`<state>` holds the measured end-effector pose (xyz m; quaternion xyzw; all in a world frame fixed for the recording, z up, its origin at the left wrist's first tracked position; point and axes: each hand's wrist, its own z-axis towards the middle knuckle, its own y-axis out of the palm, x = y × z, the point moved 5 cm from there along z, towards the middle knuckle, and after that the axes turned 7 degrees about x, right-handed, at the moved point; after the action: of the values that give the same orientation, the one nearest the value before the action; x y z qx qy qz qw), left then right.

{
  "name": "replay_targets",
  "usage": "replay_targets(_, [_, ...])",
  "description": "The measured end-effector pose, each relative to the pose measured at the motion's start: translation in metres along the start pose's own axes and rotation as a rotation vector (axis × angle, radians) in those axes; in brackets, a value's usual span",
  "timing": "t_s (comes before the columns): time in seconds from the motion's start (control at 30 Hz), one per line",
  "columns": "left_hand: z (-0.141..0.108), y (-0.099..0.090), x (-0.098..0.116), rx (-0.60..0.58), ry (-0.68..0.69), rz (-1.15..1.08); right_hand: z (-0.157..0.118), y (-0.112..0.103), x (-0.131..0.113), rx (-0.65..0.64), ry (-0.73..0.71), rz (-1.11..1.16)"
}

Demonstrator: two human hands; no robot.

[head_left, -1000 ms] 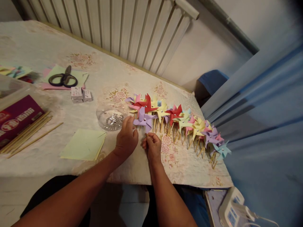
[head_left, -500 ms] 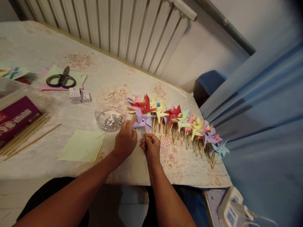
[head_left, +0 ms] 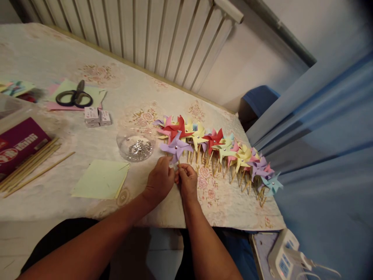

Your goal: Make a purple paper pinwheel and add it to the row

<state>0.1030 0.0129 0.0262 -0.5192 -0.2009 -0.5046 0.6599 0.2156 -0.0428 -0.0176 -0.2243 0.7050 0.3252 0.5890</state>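
A purple paper pinwheel (head_left: 176,147) faces up in front of me, with a silver pin at its centre. My right hand (head_left: 188,180) pinches its thin wooden stick just below the blades. Close beside it on the left, my left hand (head_left: 161,177) is closed near the lower blade; what its fingertips hold, if anything, is hidden. Behind and to the right lies a long row of finished pinwheels (head_left: 227,147) in red, yellow, purple, pink, green and blue. A clear round dish (head_left: 136,147) of silver pins stands left of the pinwheel.
Green paper squares (head_left: 101,179) lie front left. Small white boxes (head_left: 97,117) sit by black scissors (head_left: 74,98) on coloured paper. At far left are wooden sticks (head_left: 32,163) and a purple packet (head_left: 21,146). A power strip (head_left: 284,256) is beyond the table's front right corner.
My left hand has moved down and right, from beside the blades to next to my right hand. The purple pinwheel's blades have turned.
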Motion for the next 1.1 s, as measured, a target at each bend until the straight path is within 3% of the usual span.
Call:
replay_targets(0.5, [-0.003, 0.009, 0.000, -0.047, 0.025, -0.178, -0.003, 0.002, -0.007, 0.031, 0.000, -0.050])
replay_targets(0.77, [-0.003, -0.008, -0.009, 0.151, -0.199, -0.219, 0.001, -0.002, 0.002, 0.026, 0.014, 0.015])
replay_targets(1.1, [0.015, -0.015, -0.016, 0.192, -0.189, -0.160, 0.000, -0.002, 0.000, 0.046, 0.014, 0.025])
